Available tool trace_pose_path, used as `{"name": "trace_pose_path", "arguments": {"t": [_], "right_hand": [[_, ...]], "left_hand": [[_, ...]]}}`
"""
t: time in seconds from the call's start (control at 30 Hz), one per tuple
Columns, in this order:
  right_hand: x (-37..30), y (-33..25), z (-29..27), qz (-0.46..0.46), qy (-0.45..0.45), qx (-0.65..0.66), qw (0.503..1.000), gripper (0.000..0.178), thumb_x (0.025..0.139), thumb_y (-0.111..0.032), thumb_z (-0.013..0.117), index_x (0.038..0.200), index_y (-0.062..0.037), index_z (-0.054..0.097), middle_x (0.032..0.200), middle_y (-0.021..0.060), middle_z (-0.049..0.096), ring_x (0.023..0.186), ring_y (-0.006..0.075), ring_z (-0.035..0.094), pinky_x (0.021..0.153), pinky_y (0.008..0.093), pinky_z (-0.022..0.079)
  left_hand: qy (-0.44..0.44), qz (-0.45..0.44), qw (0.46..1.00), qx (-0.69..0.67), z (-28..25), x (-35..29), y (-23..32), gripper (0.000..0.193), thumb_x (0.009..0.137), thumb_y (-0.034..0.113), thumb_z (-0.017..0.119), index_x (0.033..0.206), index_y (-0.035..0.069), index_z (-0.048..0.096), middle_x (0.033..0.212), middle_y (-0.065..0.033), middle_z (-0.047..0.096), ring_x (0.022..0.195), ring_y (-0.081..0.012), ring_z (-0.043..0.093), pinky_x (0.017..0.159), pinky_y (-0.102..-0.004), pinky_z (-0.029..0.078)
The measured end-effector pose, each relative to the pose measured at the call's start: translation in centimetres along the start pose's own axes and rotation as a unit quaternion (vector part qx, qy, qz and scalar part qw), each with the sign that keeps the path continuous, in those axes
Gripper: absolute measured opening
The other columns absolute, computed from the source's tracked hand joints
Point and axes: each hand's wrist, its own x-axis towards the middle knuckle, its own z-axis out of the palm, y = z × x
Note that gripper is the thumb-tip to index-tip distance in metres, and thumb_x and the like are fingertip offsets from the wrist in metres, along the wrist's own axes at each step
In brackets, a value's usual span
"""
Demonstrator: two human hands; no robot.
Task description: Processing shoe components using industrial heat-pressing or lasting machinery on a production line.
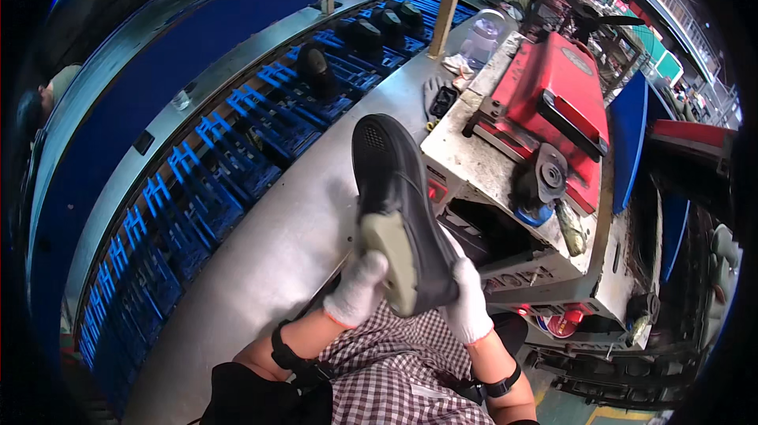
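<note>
Shoe point(412, 223) partly hides 2 gloved hands point(359, 289) point(467, 302) holding it.

The camera rides up on that worker's head, the left of a pair; it looks steeply down past the checked garment point(375, 389) at the left hand point(358, 291) and right hand point(467, 305), close by; its wide fisheye takes in the blue-racked conveyor point(213, 134) ahead-left and the red-lidded machine point(541, 81) ahead-right, farther off.
</note>
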Motion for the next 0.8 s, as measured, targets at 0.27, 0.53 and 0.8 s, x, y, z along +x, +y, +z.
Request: {"name": "trace_pose_path", "arguments": {"t": [0.27, 0.53, 0.8], "right_hand": [[5.3, 1.1, 3.0, 0.057, -0.097, -0.175, 0.978, 0.078, 0.104, -0.020, 0.056, 0.167, 0.0078, 0.017, 0.171, 0.0207, 0.031, 0.158, 0.0248, 0.030, 0.129, 0.0355, 0.022], [5.7, -1.2, 1.5, -0.027, -0.146, -0.406, 0.902, 0.074, 0.100, -0.023, 0.067, 0.161, 0.0043, 0.036, 0.155, 0.0270, 0.050, 0.145, 0.0360, 0.051, 0.121, 0.0403, 0.039], [-0.3, -7.3, -1.5, -0.279, 0.020, -0.543, 0.792, 0.052, 0.075, 0.006, 0.054, 0.126, 0.0056, 0.066, 0.116, 0.0221, 0.071, 0.094, 0.0297, 0.068, 0.087, 0.0391, 0.056]], "left_hand": [[0.096, -0.091, 0.982, -0.136, -3.1, 3.1, 7.6, 0.069, 0.096, 0.044, 0.060, 0.151, 0.002, 0.051, 0.140, -0.0179, 0.066, 0.122, -0.0302, 0.069, 0.109, -0.0446, 0.055], [0.120, -0.087, 0.981, -0.126, -7.3, 7.2, 11.2, 0.052, 0.093, 0.023, 0.056, 0.139, -0.001, 0.059, 0.125, -0.0182, 0.073, 0.109, -0.0321, 0.074, 0.103, -0.0455, 0.058], [0.261, 0.116, 0.948, 0.139, -19.8, 23.8, 17.7, 0.007, 0.088, 0.019, 0.071, 0.088, 0.015, 0.066, 0.079, 0.0010, 0.064, 0.071, -0.0137, 0.062, 0.068, -0.0320, 0.053]]}}
